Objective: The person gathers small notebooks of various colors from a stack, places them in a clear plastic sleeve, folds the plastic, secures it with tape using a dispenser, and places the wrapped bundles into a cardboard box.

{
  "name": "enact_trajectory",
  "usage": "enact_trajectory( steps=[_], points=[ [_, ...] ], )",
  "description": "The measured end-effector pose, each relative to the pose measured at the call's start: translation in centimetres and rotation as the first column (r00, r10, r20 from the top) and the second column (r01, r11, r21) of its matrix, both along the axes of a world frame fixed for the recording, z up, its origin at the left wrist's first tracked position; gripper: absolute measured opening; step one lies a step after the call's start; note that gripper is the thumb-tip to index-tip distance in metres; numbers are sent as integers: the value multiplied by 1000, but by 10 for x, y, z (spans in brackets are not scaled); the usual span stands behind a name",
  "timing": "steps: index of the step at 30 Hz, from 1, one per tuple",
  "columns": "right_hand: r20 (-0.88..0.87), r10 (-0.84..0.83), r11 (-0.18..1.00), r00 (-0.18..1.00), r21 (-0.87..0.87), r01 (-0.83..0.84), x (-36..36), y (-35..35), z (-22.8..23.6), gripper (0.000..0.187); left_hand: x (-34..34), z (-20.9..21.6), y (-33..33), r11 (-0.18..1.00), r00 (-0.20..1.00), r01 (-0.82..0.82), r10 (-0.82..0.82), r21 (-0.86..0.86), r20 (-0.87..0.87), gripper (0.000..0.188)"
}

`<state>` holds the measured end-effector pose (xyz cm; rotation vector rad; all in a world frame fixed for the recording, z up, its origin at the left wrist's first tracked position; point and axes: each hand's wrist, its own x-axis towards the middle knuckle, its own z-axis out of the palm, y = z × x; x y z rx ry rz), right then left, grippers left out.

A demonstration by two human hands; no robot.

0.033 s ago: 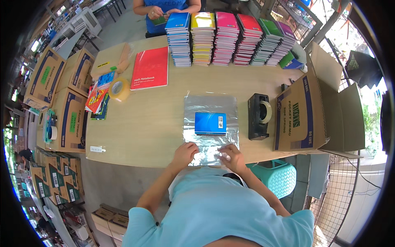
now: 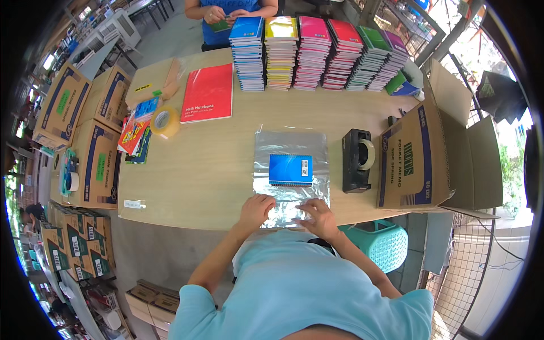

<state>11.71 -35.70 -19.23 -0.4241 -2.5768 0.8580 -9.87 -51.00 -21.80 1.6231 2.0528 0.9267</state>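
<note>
A sheet of clear plastic film (image 2: pixel 290 143) lies on the table, glossy and wrinkled toward me. On its middle rests a small blue spiral notebook (image 2: pixel 286 169) with a white label; whether any film covers it I cannot tell. My left hand (image 2: pixel 256 211) holds the film's near left side with curled fingers. Thumb and fingers of my right hand (image 2: pixel 319 219) pinch the near right part. Both hands are just short of the notebook and do not touch it. Right of the film stands a black tape dispenser (image 2: pixel 352 164) with a roll of tape.
Stacks of spiral notebooks (image 2: pixel 247 62) in several colours line the far edge, before a co-worker's hands (image 2: pixel 218 16). A red notebook (image 2: pixel 207 93) and tape roll (image 2: pixel 165 122) lie left. An open carton (image 2: pixel 409 156) stands right, closed cartons (image 2: pixel 97 164) left, a green stool (image 2: pixel 381 245) below.
My right hand has shifted slightly left along the film's near part. The notebook, the film and my left hand have hardly moved.
</note>
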Motion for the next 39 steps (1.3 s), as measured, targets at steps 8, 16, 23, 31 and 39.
enact_trajectory(
  steps=[8, 16, 23, 31, 39],
  points=[
    [-37, -231, 886, 972, 405, 226, -14, 18, 17, 30, -5, 36, 19, 976, 951, -51, 112, 210, -287, 18],
    [190, -208, 886, 960, -378, 267, -35, 134, 31, 16, -53, 88, 61, 818, 895, -376, 442, 435, -57, 19],
    [363, 76, 748, 929, -637, 188, -66, 192, 18, 18, 43, 37, 64, 994, 946, 28, 9, 110, -323, 69],
    [122, -91, 995, 988, -20, 94, -123, 190, -13, 37, 43, 34, 76, 998, 937, -28, 48, 62, -347, 76],
    [651, 149, 956, 744, -286, 58, -171, 168, -11, 61, 43, 29, 74, 999, 935, -31, 34, 15, -352, 77]
  ],
)
